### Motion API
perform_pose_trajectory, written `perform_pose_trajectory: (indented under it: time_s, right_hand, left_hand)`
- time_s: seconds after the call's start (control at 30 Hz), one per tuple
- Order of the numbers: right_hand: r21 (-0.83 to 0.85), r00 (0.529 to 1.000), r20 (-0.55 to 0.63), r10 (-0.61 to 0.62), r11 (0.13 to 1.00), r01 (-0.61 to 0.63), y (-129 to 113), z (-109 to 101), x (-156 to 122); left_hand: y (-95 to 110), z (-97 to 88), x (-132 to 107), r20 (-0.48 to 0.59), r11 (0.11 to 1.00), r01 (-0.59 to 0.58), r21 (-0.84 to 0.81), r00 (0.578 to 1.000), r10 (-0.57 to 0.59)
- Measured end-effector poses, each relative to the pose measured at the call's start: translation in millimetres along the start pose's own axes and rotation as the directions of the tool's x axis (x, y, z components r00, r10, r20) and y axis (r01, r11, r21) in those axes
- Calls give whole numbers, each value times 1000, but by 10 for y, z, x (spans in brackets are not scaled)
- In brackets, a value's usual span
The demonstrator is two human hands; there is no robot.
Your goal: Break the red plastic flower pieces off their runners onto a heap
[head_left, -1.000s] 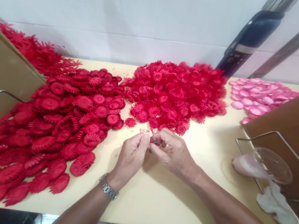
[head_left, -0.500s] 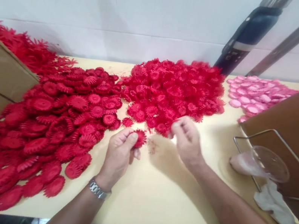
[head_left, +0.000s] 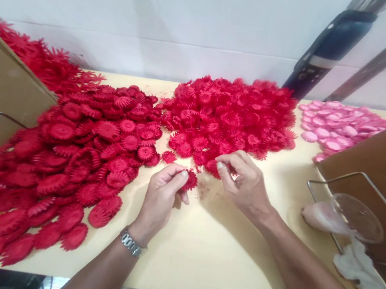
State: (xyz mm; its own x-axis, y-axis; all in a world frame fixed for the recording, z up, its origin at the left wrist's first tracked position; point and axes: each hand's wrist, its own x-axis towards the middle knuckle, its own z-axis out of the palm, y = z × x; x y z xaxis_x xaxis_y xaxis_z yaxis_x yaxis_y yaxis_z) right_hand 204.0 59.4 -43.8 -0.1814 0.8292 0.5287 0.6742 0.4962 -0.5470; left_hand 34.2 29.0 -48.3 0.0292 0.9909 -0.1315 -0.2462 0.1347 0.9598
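Note:
My left hand [head_left: 165, 191] pinches a small red fringed flower disc [head_left: 190, 180] between thumb and fingers, above the table. Just to its right, my right hand [head_left: 245, 183] has thumb and forefinger brought together in a pinch. Whatever lies between those fingertips is too small to make out. Behind both hands rises a heap of bright red fringed flower pieces [head_left: 231, 114]. A single red piece [head_left: 168, 157] lies by itself in front of that heap. To the left spreads a larger pile of darker red, toothed discs [head_left: 84, 151].
Pale pink discs [head_left: 346, 126] lie at the back right, and red star-shaped pieces [head_left: 44, 60] at the back left. Brown boards [head_left: 6, 88] flank the table [head_left: 203, 259]. A clear plastic cup [head_left: 356, 218] lies on its side by a crumpled tissue [head_left: 360, 271] and a bent wire.
My right hand has moved left, closer to the disc in my left hand. The whole view has shifted slightly. My left hand still grips the flower disc.

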Motion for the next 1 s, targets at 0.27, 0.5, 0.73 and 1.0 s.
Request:
perform_pose_trajectory:
  time_s: [0.27, 0.5, 0.73, 1.0]
  right_hand:
    - [202, 995, 95, -26, 979, 6, -99, 77, -52]
    - [227, 991, 132, -18, 974, -13, -131, 77, -66]
    - [245, 990, 144, -9, 969, -27, -143, 92, -78]
    - [356, 983, 186, 6, 932, -73, -213, 72, -102]
  left_hand:
    - [-96, -10, 4, 9, 994, -73, 81, 997, 72]
    - [-100, -17, -7, 29, 990, -55, 132, 998, 51]
    - [-115, -12, -29, -38, 982, -66, 180, 997, 74]
    - [-92, 3, -24, -34, 976, -52, 209, 998, 60]
